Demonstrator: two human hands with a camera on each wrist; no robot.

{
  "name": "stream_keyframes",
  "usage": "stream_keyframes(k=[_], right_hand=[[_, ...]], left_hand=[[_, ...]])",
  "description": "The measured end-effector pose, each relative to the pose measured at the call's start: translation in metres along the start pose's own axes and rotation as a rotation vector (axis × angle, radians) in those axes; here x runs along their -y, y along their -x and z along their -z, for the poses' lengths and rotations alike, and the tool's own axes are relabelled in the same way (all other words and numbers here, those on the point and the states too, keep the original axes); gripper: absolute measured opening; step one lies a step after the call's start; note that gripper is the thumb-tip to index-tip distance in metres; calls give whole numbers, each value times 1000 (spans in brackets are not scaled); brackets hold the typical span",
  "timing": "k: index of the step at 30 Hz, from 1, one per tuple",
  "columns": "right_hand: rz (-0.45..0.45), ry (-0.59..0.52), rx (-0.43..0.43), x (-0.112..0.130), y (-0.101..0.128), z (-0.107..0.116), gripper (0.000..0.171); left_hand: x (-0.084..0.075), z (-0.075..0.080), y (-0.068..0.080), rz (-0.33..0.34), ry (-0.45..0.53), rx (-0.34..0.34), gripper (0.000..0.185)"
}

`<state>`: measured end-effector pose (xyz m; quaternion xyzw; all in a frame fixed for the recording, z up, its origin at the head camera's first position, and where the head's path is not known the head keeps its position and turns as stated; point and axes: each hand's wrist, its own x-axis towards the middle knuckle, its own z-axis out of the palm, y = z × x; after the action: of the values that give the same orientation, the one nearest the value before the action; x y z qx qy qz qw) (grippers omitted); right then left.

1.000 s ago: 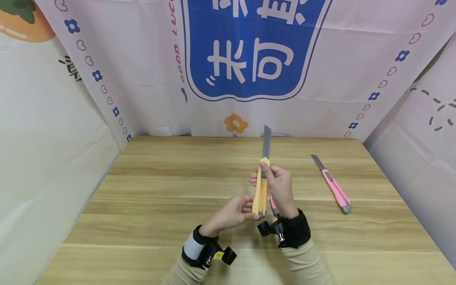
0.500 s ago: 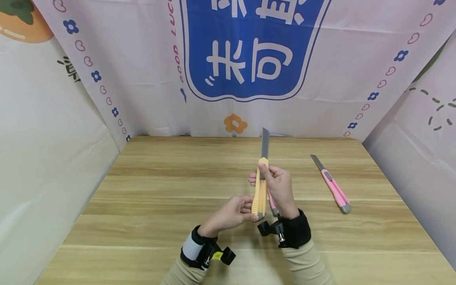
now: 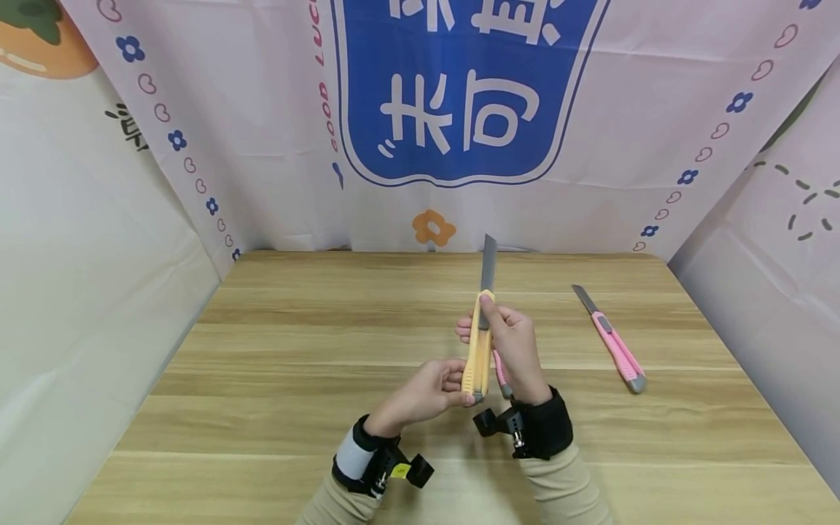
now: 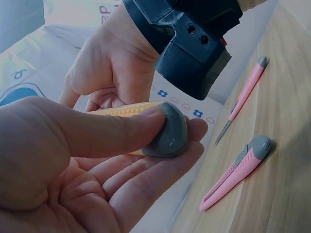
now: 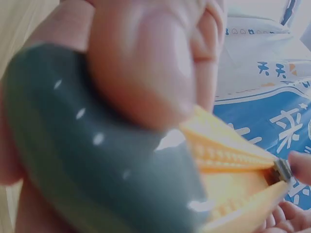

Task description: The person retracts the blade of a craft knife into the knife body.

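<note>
The yellow utility knife stands near the centre of the head view, held above the wooden table with its grey blade run out and pointing toward the top of the frame. Its grey end cap sits at the bottom — in the left wrist view that cap fills the middle of the frame, pinched between thumb and fingers. The left hand grips this lower end, thumb pressed on the cap and fingers curled beneath it. The right hand wraps the upper part of the yellow handle, thumb lying along the front near where the blade leaves the body; in the right wrist view, at the right edge, a fingertip touches the small metal slider.

Just behind the right hand in the head view, low and partly hidden, lies 1 pink utility knife with its blade drawn in. A 2nd pink utility knife lies flat on the table right of centre, well apart from the hands, its blade exposed and angled toward the upper left.

Both wrists carry black camera mounts on straps, and a printed cloth backdrop with a blue panel fills the top of the frame.
</note>
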<state>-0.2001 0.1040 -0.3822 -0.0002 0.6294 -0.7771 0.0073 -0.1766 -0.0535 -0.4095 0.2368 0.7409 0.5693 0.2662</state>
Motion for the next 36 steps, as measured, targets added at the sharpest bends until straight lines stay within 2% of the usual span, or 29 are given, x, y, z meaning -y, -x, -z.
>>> stream_keyframes(k=[11, 21, 29, 36], right_hand=[[24, -18, -16, -3, 0, -2, 38], [62, 14, 24, -1, 1, -2, 33], [6, -6, 4, -1, -1, -4, 50], [-49, 11, -28, -1, 0, -6, 47]], left_hand=[[0, 1, 0, -1, -25, 12, 37], [1, 3, 0, -37, -22, 40, 36], [0, 3, 2, -24, -13, 19, 38], [0, 4, 2, -27, -17, 19, 37]])
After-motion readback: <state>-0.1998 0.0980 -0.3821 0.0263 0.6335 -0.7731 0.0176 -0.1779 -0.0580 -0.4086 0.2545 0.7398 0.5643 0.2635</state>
